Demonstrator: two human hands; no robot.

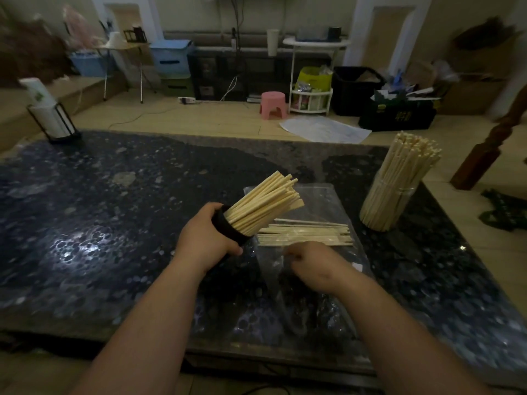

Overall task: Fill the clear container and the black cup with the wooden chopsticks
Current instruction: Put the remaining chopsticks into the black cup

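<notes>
Topping up the cup (229,228): left hand (204,238) grips it tilted; right hand (310,264), grip unclear, must gather loose chopsticks (306,233).

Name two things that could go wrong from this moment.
1. The left hand holds the round black cup tilted, so its packed pale wooden chopsticks might slide out.
2. The tall clear container, crammed full, stands near the edge of the dark stone table; a knock could tip it off.
</notes>
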